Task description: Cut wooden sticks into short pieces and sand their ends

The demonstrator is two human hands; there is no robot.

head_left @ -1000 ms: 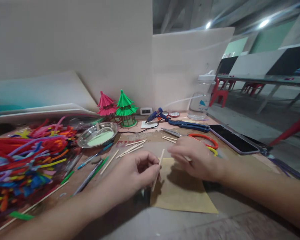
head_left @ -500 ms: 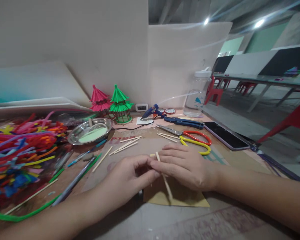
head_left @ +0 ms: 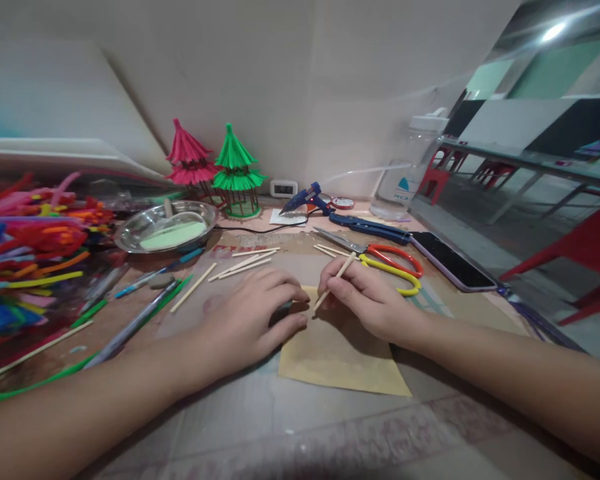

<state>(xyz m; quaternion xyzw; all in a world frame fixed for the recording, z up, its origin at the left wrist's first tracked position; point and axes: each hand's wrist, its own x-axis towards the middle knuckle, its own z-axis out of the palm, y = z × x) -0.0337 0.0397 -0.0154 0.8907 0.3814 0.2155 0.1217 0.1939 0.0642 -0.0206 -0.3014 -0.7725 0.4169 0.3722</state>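
Observation:
Pinched between the thumb and fingers of my right hand (head_left: 363,293) is a short wooden stick (head_left: 336,281), slanting with its lower end over a tan sandpaper-like sheet (head_left: 343,360). My left hand (head_left: 265,310) rests at the sheet's left side, thumb and fingers apart, with nothing visible between them. Several more wooden sticks (head_left: 245,265) lie beyond the left hand, and one stick (head_left: 194,288) lies farther left. Past my right hand are scissors (head_left: 393,260) with red and yellow handles.
Pipe cleaners (head_left: 35,247) pile up at left beside a metal dish (head_left: 123,237). Behind stand red (head_left: 187,157) and green (head_left: 237,167) pagoda models, a blue glue gun (head_left: 305,199) and a water bottle (head_left: 397,180). A utility knife (head_left: 370,228) and phone (head_left: 453,261) lie at right.
My hands have separated. The stick, earlier held between both over the sheet, is now in my right hand alone and tilted the other way. The view has shifted, showing more of the sheet.

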